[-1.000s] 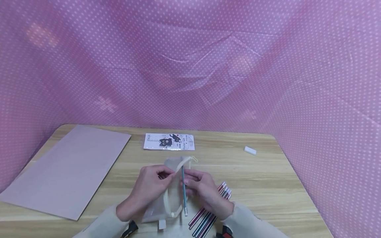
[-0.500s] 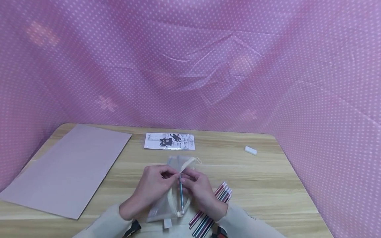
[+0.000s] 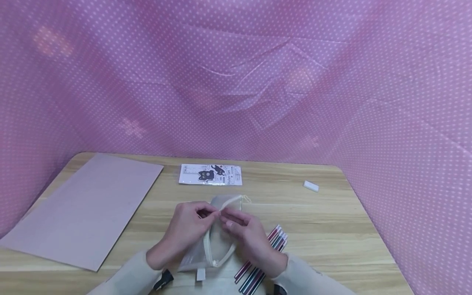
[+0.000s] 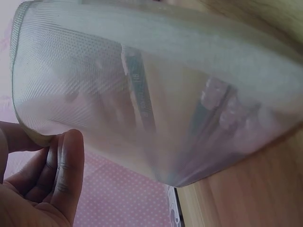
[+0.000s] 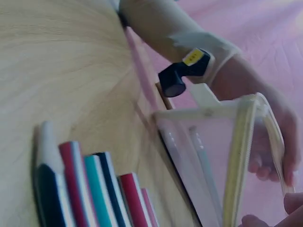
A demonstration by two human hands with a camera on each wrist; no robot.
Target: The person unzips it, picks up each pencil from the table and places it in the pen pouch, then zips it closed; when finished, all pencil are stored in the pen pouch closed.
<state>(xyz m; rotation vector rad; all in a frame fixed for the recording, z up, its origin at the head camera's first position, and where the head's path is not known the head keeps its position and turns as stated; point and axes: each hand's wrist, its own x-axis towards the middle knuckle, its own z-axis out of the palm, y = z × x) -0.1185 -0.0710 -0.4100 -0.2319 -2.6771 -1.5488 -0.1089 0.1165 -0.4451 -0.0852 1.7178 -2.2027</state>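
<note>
My left hand (image 3: 189, 226) pinches the zippered rim of a see-through mesh pencil pouch (image 3: 194, 256), holding its mouth apart. Beside that rim is my right hand (image 3: 252, 239), its thumb and fingers loosely bent and apart, with nothing visible between them. Through the mesh in the left wrist view, a teal pencil (image 4: 140, 94) marked HB shows, along with several blurred pencil ends. Several loose striped pencils (image 3: 252, 282) lie under and beside my right wrist. The right wrist view shows their near ends, including a dark sharpened pencil (image 5: 51, 189).
A ruler set (image 3: 210, 175) in a printed packet lies behind the pouch. At the back right is a white eraser (image 3: 311, 186). A large pinkish-grey board (image 3: 85, 213) covers the table's left side. Pink dotted cloth (image 3: 236, 82) surrounds the wooden table (image 3: 332, 229).
A blue-green pencil in my right hand has gone down through the pouch's mouth and out of the hand. My left hand has kept its pinch on the rim.
</note>
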